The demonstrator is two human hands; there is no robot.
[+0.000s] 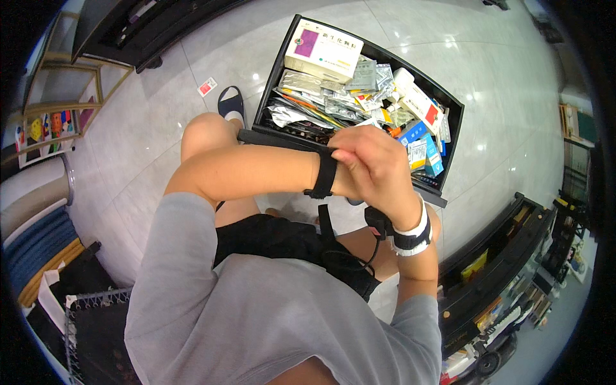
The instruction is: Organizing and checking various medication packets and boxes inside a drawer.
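My left forearm reaches across from the left, with a black strap (325, 173) around its wrist. Only a small part of my left hand (345, 184) shows; the rest is hidden behind my right hand (378, 168). The thumb and forefinger of my right hand pinch the strap's upper edge. A white band (417, 231) with a black strap circles my right wrist. Beside it is a small black device (378, 221) with a cable. Beyond my hands stands a black drawer (414, 70) filled with medicine boxes, sachets and blister packs.
A large white medicine box (325, 48) lies atop the drawer's contents. A small card (207, 87) lies on the tiled floor (144, 120) near a dark slipper (231, 101). Black furniture (491, 245) stands at the right, rolled material (43, 245) at the left.
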